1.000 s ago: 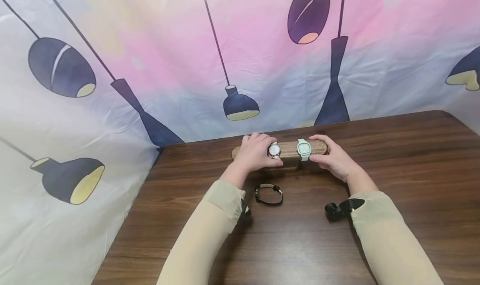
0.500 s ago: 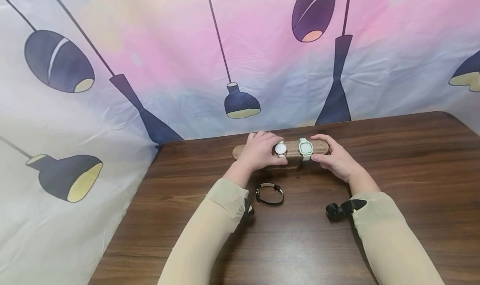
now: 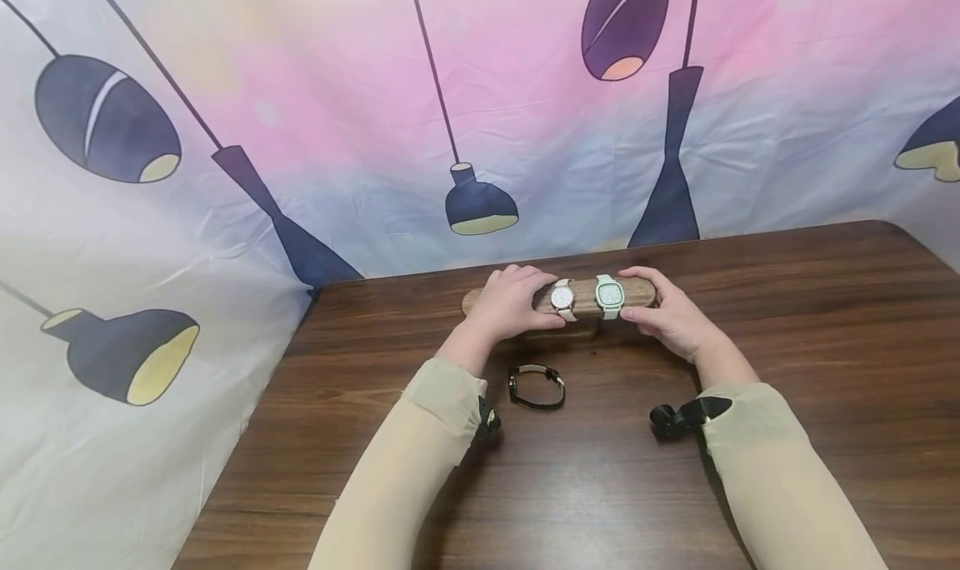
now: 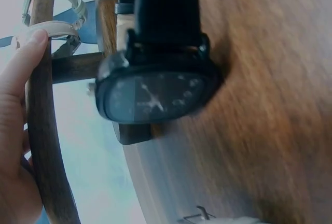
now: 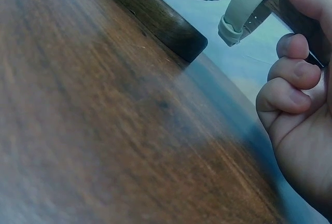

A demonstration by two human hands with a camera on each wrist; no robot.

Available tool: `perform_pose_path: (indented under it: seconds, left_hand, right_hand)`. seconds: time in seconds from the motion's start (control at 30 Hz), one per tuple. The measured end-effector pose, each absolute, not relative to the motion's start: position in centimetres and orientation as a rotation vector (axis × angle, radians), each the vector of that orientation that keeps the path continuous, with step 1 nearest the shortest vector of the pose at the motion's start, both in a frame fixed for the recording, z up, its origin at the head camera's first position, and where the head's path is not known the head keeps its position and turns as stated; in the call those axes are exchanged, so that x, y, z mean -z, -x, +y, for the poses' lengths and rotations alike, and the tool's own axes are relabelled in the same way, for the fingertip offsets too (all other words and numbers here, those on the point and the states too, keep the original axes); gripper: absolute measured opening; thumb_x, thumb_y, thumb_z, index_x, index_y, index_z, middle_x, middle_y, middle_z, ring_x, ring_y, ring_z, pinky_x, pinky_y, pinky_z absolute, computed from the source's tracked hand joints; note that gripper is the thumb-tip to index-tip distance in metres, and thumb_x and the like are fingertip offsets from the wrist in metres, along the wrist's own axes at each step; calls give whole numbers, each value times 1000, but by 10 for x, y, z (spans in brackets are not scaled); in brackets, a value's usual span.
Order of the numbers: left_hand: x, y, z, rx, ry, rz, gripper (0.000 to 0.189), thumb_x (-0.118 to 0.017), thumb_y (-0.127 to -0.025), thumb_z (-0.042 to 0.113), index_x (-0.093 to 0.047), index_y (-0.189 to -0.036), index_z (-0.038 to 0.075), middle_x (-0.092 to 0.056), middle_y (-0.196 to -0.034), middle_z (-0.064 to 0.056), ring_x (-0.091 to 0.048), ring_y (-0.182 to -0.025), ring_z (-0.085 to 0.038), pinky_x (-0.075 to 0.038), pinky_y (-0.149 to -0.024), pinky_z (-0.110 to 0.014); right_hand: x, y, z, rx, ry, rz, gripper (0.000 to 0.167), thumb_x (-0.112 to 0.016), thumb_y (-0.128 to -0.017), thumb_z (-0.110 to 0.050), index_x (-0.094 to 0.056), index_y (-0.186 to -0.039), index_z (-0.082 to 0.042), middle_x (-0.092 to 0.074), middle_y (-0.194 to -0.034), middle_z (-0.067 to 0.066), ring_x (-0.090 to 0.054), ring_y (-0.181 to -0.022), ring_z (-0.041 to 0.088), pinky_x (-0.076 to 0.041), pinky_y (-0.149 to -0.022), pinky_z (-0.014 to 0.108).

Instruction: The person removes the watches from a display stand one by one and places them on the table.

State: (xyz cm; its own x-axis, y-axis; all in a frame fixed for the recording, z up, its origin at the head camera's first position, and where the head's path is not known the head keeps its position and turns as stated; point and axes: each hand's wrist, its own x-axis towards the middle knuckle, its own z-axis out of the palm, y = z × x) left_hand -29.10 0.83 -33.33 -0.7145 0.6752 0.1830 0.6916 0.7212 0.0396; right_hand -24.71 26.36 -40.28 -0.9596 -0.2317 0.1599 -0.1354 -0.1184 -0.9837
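Observation:
A wooden watch stand (image 3: pixel 583 300) with a rounded horizontal bar carries two watches, a white-strapped one with a round dial (image 3: pixel 562 297) and a pale green one with a squarish dial (image 3: pixel 610 296). My left hand (image 3: pixel 508 303) grips the bar just left of the white watch, its thumb tip (image 4: pixel 38 37) right at the strap in the left wrist view. My right hand (image 3: pixel 675 318) holds the bar's right end beside the green watch, several fingers curled under it. Nearer on the table lies a black-strapped watch (image 4: pixel 155 97), its dial large in the left wrist view.
The stand's dark wooden foot (image 5: pixel 161 22) rests on the brown wood-grain table (image 3: pixel 600 487). Behind the table hangs a cloth (image 3: pixel 360 137) printed with lamps. A pale strip with a metal buckle (image 4: pixel 203 213) shows at the bottom of the left wrist view.
The white watch has slid right along the bar, closer to the green watch. My left hand has drawn back slightly left, showing more of its dial. My right hand stays at the end.

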Motion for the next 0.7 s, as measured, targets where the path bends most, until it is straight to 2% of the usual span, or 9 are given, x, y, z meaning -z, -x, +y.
perform_pose_path:
  seconds: [0.4, 0.7]
  left_hand:
    - [333, 293, -8, 208, 1089, -2795, 66, -71, -76, 54, -57, -128, 16, -58, -123, -1, -48, -113, -21, -37, -93, -39]
    - [340, 295, -32, 290, 1026, -2760, 65, -71, -74, 55, -60, -124, 15, -60, -120, -1, -50, -111, -22, -38, -91, -41]
  right_hand:
    - [402, 248, 264, 2272, 419, 2011, 53, -60, -86, 7, -44, -126, -24, -39, -105, 16, -40, -60, 8, -34, -49, 20]
    - [403, 248, 264, 2270, 425, 2019, 52, -60, -86, 7, -44, -125, -24, -39, -103, 16, -37, -56, 8, -33, -48, 20]
